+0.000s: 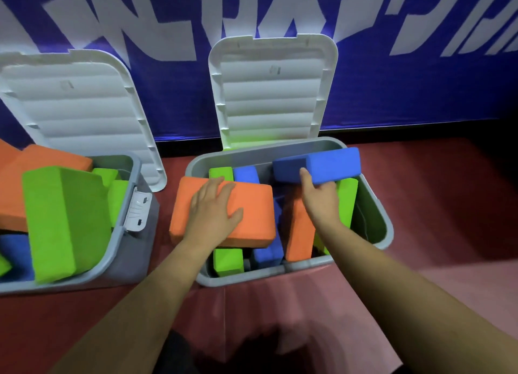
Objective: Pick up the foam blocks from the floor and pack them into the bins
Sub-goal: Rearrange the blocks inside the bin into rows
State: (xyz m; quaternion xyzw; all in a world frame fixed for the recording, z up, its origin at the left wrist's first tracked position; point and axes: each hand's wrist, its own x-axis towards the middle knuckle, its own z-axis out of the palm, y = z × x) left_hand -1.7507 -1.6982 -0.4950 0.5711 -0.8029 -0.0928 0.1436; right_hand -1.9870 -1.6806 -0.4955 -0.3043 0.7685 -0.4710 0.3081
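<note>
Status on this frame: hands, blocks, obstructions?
Left hand flat on orange block. Right hand grips blue block over right bin. Upright blocks crowd underneath.

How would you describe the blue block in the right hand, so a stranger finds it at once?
Find the right bin. At its far right corner, the right hand holds a blue block. It alone lies flat above the rim; other blue blocks stand inside.

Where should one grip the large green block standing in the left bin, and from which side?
Take the large green block at its raised end, from above, pinching opposite faces: that end stands clear of the left bin rim.
</note>
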